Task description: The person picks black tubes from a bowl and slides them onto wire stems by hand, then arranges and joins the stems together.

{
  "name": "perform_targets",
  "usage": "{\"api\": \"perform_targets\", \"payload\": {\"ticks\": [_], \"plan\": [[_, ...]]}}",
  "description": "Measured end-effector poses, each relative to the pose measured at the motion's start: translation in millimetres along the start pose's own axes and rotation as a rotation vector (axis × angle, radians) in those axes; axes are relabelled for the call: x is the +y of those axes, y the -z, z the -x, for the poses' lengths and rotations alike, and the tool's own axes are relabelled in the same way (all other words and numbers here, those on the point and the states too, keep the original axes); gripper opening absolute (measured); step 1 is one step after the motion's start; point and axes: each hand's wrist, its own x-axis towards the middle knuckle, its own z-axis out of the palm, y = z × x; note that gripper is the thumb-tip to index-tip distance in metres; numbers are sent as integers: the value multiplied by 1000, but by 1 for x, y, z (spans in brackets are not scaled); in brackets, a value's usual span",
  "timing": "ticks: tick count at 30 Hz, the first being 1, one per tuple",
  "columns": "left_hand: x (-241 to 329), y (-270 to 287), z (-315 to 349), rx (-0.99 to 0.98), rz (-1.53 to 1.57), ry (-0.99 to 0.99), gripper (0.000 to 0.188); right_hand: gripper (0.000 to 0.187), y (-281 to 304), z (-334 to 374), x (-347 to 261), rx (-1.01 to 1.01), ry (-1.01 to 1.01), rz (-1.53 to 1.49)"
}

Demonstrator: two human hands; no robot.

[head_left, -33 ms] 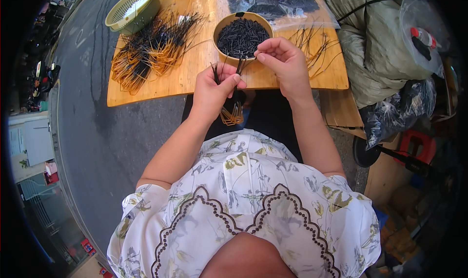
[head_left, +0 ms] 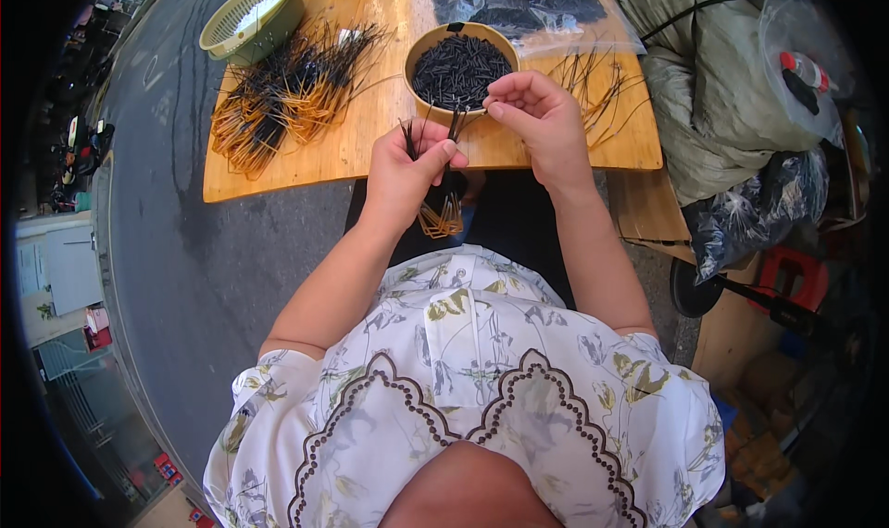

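My left hand (head_left: 412, 167) is closed around a small bundle of thin wires (head_left: 440, 218). Their dark ends stand up past my fingers, and bent orange-brown loops hang below the hand, in front of the table edge. To its right, my right hand (head_left: 542, 120) is pinched, thumb against fingertips, close to the upper wire ends. Whatever lies in that pinch is too small to make out. Just beyond both hands stands a round tan bowl (head_left: 414, 91) full of short black tubes (head_left: 458, 69).
A heap of black and orange wires (head_left: 287, 102) lies on the wooden table (head_left: 370, 153) at left, below a green basket (head_left: 289, 14). Loose dark wires (head_left: 602, 93) and a plastic bag of black pieces (head_left: 519, 9) lie right and behind. Large grey-green sacks (head_left: 694, 111) crowd the right side.
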Motion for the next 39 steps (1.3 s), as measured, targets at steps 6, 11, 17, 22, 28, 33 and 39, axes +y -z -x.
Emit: {"api": "perform_targets", "payload": {"ticks": [6,11,17,22,28,33,39], "plan": [[-3,-2,0,11,8,-16,10,9,5,4,-4,-44,-128,5],[-7,1,0,-5,-25,-23,10,5,18,-2,-18,-174,-142,317],[-4,-1,2,18,-90,-24,8,6,24,-7,-27,-375,-135,526],[-7,-1,2,-4,-142,7,8,9,25,-6,-23,-305,-176,609],[-4,-6,2,-11,-121,24,9,10,15,-1,-28,-312,-169,592],[-2,-6,-1,-45,67,39,12,10,10,6,-8,-363,-281,316],[3,3,0,-26,147,119,10,14,2,6,-12,-380,-278,439]]}}
